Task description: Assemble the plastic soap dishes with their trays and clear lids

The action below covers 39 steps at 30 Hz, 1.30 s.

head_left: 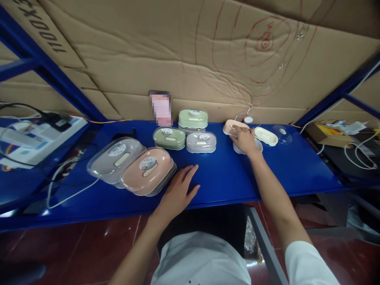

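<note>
My left hand (179, 192) rests near the front edge of the blue table (219, 178), fingers spread and holding nothing, just right of a lidded pink box (145, 171). At the back right, my right hand (244, 138) reaches over a small peach box (230, 126), its fingertips on the box's near side; whether they grip it is unclear. Partly under that hand lies a pale translucent piece (257, 145). A cream tray (266, 135) sits just right of the hand, beside a clear lid (282, 135).
Left of the pink box is a lidded grey box (115, 158). Green boxes (169, 138) (193, 118) and a small grey box (202, 142) stand mid-table. Behind them a phone (161, 107) leans on the cardboard wall (133, 71). Cables lie on the left.
</note>
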Each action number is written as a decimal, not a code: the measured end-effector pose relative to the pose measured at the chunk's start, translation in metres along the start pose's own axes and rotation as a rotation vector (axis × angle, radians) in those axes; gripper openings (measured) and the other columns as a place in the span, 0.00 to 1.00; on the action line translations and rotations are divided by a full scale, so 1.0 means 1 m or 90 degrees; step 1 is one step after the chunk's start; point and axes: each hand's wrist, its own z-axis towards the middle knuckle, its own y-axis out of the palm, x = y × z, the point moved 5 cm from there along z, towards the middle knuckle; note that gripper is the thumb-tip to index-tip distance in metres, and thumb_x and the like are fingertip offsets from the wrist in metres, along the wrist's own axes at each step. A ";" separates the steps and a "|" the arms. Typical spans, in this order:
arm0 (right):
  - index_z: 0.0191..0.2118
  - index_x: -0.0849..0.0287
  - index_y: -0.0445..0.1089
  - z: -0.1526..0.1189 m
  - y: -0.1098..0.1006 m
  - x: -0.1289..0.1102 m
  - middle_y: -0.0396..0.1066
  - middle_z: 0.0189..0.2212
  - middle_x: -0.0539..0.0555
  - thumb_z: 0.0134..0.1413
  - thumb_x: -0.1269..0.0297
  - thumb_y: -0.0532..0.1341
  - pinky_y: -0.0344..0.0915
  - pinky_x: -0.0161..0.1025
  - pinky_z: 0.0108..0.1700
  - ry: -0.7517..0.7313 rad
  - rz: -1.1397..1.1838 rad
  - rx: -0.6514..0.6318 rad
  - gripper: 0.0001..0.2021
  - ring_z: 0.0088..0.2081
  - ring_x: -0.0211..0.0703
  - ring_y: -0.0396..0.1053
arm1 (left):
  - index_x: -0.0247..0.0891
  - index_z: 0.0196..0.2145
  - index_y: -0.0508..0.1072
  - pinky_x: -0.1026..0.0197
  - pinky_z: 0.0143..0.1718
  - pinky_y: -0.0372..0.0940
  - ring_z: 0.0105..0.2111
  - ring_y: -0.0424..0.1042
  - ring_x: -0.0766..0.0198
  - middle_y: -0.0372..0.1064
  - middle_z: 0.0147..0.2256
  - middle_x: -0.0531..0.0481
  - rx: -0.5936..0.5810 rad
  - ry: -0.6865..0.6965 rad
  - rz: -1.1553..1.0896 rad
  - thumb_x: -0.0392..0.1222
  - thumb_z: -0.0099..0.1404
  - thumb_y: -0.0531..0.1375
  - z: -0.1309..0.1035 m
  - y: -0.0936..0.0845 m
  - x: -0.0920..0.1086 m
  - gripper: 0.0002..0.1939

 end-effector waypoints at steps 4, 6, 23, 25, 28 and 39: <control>0.58 0.60 0.78 0.007 -0.006 0.008 0.80 0.56 0.65 0.69 0.66 0.56 0.64 0.64 0.63 0.012 0.031 0.017 0.19 0.58 0.65 0.76 | 0.51 0.76 0.52 0.38 0.69 0.64 0.68 0.66 0.47 0.63 0.68 0.40 -0.001 0.000 0.009 0.46 0.79 0.58 0.001 0.001 0.000 0.33; 0.61 0.61 0.77 0.001 -0.024 0.004 0.79 0.58 0.65 0.71 0.64 0.56 0.66 0.61 0.62 0.014 0.058 0.053 0.20 0.58 0.63 0.76 | 0.52 0.76 0.52 0.38 0.70 0.63 0.69 0.65 0.47 0.62 0.69 0.40 -0.004 -0.008 0.011 0.46 0.79 0.57 0.000 0.000 0.001 0.33; 0.67 0.51 0.71 -0.141 -0.038 -0.068 0.76 0.63 0.57 0.79 0.58 0.53 0.64 0.55 0.66 -0.278 0.228 -0.048 0.19 0.64 0.51 0.72 | 0.48 0.62 0.74 0.38 0.69 0.66 0.71 0.65 0.44 0.56 0.74 0.40 -0.006 0.113 0.039 0.47 0.79 0.60 -0.004 -0.001 0.012 0.17; 0.69 0.55 0.68 -0.111 -0.031 -0.039 0.73 0.65 0.61 0.79 0.59 0.51 0.62 0.59 0.67 -0.180 0.125 -0.009 0.22 0.67 0.56 0.70 | 0.47 0.62 0.74 0.39 0.70 0.65 0.71 0.64 0.45 0.57 0.74 0.40 0.011 0.099 0.015 0.47 0.79 0.59 -0.003 -0.005 0.012 0.17; 0.70 0.63 0.67 -0.081 -0.013 -0.015 0.72 0.65 0.69 0.76 0.61 0.53 0.57 0.66 0.69 -0.125 -0.001 -0.024 0.24 0.68 0.64 0.68 | 0.46 0.61 0.74 0.41 0.71 0.65 0.71 0.66 0.48 0.60 0.72 0.40 0.055 0.075 -0.030 0.47 0.80 0.58 -0.002 -0.013 0.012 0.17; 0.58 0.53 0.76 -0.137 -0.032 0.017 0.81 0.55 0.60 0.75 0.66 0.53 0.58 0.61 0.65 -0.189 0.048 -0.053 0.17 0.57 0.55 0.78 | 0.47 0.62 0.73 0.41 0.70 0.66 0.67 0.69 0.48 0.64 0.69 0.42 0.145 0.076 -0.058 0.47 0.79 0.59 -0.003 -0.024 0.017 0.17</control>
